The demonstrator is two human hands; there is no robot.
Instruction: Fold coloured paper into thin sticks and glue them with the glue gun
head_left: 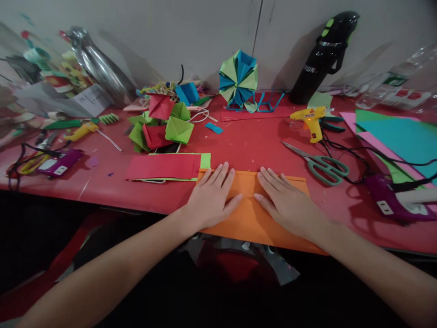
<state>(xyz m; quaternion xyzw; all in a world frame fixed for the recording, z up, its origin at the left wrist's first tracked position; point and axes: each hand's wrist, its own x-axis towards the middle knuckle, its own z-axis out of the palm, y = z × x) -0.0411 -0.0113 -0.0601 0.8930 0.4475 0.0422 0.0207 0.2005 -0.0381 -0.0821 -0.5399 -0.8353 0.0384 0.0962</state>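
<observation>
A folded orange paper sheet [249, 218] lies at the near edge of the red table [252, 146], its near side hanging a little over the edge. My left hand [211, 198] lies flat on the sheet's left half, fingers spread toward the far fold. My right hand [288, 202] presses flat on the right half in the same way. Neither hand grips anything; both palms rest on the paper.
Red and green paper strips [164, 166] lie left of the sheet. Folded red and green paper pieces [164, 127] sit behind them. Scissors [321, 166], a yellow glue gun [310, 120], coloured sheets [399, 141], a blue-green paper ball [238, 78] and a black bottle [324, 54] stand further back.
</observation>
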